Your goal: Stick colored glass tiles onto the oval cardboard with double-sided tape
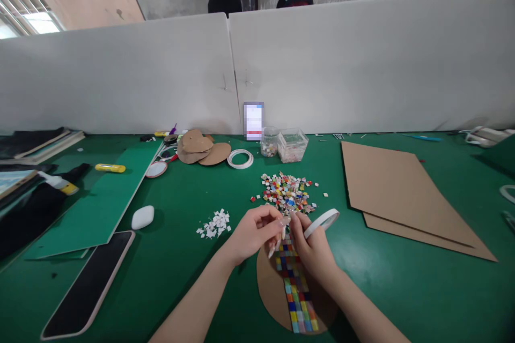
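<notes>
My left hand (257, 228) is closed in a pinch above the cardboard disc; what sits between its fingertips is too small to make out. Its fingertips meet those of my right hand (311, 241), which is also closed and has a roll of white tape (324, 221) held against its fingers. Below both hands lies the round cardboard disc (269, 289), with a band of colourful mosaic tiles (296, 297) in rows down its middle. Just beyond my fingers spreads a pile of loose mosaic tiles (287, 188). Left of my left hand is a heap of small white paper pieces (215, 224).
Large cardboard sheets (390, 182) lie at right. Toward the back stand clear plastic containers (293, 146), a lit phone (253, 120), a white tape ring (240, 159) and cardboard cutouts (195, 146). On the left are a dark phone (90, 284) and white case (142, 217). A partition (322, 69) closes the back.
</notes>
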`<action>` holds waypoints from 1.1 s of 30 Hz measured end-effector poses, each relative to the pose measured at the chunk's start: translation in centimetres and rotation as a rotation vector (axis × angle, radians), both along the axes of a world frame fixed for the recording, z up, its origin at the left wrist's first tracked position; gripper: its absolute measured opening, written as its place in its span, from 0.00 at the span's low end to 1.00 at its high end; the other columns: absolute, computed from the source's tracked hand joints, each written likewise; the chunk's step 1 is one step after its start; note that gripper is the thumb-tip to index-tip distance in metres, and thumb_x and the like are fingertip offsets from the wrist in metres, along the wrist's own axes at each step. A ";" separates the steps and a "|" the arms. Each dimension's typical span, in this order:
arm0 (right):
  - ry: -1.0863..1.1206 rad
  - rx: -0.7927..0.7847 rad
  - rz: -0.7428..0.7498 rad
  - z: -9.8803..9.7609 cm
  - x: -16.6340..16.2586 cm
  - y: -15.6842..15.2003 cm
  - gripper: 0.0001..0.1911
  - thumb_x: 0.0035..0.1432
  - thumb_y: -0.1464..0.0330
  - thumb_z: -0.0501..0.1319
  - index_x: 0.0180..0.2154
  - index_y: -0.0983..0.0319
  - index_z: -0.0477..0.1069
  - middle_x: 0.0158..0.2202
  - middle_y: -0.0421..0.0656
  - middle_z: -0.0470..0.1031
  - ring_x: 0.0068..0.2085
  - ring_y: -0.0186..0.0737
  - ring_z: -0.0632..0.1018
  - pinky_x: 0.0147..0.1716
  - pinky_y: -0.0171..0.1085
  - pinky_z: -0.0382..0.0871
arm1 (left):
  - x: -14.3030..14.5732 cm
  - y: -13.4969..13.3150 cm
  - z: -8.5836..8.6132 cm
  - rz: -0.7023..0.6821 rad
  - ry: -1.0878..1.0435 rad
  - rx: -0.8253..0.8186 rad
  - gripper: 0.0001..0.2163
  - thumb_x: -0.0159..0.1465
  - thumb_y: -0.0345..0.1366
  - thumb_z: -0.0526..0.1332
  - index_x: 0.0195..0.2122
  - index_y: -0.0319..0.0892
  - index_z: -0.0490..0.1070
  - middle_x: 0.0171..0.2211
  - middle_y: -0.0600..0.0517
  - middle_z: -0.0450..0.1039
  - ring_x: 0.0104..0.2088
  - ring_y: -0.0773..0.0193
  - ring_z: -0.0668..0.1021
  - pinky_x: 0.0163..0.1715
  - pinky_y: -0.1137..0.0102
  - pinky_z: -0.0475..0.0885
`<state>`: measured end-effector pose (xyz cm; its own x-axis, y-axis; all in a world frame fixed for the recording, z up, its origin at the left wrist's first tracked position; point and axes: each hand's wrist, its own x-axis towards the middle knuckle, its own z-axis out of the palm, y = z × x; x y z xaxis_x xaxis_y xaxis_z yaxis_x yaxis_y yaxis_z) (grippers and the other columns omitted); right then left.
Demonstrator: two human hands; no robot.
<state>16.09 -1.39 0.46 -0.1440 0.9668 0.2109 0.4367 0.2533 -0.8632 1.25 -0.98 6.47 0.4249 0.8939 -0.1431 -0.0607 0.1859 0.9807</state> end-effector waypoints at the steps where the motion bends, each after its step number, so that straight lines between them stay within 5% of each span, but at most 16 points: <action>1: -0.003 -0.003 0.004 0.0 0.0 0.0 0.15 0.63 0.63 0.44 0.27 0.60 0.60 0.21 0.38 0.61 0.23 0.35 0.62 0.24 0.33 0.57 | 0.0 0.0 -0.1 0.009 -0.003 0.004 0.14 0.58 0.44 0.58 0.23 0.40 0.61 0.16 0.59 0.61 0.13 0.75 0.64 0.15 0.77 0.61; 12: -0.040 0.015 -0.012 0.3 0.0 -0.1 0.16 0.63 0.62 0.44 0.24 0.59 0.56 0.20 0.36 0.55 0.23 0.35 0.59 0.22 0.33 0.54 | -0.4 0.1 -0.7 0.060 -0.026 -0.068 0.20 0.63 0.42 0.48 0.16 0.40 0.59 0.09 0.58 0.57 0.09 0.75 0.60 0.12 0.79 0.57; 19: -0.076 0.014 -0.006 0.1 0.1 0.0 0.15 0.63 0.63 0.43 0.27 0.59 0.59 0.21 0.38 0.60 0.24 0.37 0.63 0.24 0.34 0.56 | -1.0 0.7 0.0 0.090 0.010 0.020 0.15 0.64 0.43 0.49 0.33 0.37 0.68 0.22 0.54 0.68 0.16 0.74 0.66 0.18 0.77 0.63; 26: -0.083 0.012 -0.010 0.2 -0.1 0.0 0.15 0.63 0.63 0.43 0.26 0.59 0.57 0.20 0.37 0.58 0.22 0.36 0.61 0.22 0.33 0.53 | -4.9 1.6 1.3 0.262 0.451 0.215 0.12 0.58 0.44 0.58 0.28 0.40 0.67 0.21 0.53 0.70 0.20 0.69 0.69 0.21 0.76 0.64; 30: -0.092 0.019 -0.015 0.3 -0.1 0.0 0.15 0.63 0.63 0.43 0.25 0.59 0.56 0.20 0.37 0.57 0.22 0.36 0.60 0.21 0.33 0.52 | -7.6 1.8 1.7 0.362 0.799 0.292 0.19 0.60 0.48 0.52 0.17 0.41 0.60 0.13 0.57 0.60 0.16 0.70 0.65 0.20 0.75 0.58; 33: -0.093 0.008 -0.026 0.2 0.0 0.0 0.15 0.63 0.62 0.43 0.25 0.58 0.57 0.20 0.37 0.57 0.22 0.36 0.61 0.21 0.34 0.52 | -9.4 1.7 1.4 0.303 1.001 0.277 0.21 0.61 0.48 0.49 0.15 0.42 0.55 0.14 0.57 0.59 0.16 0.69 0.64 0.19 0.74 0.55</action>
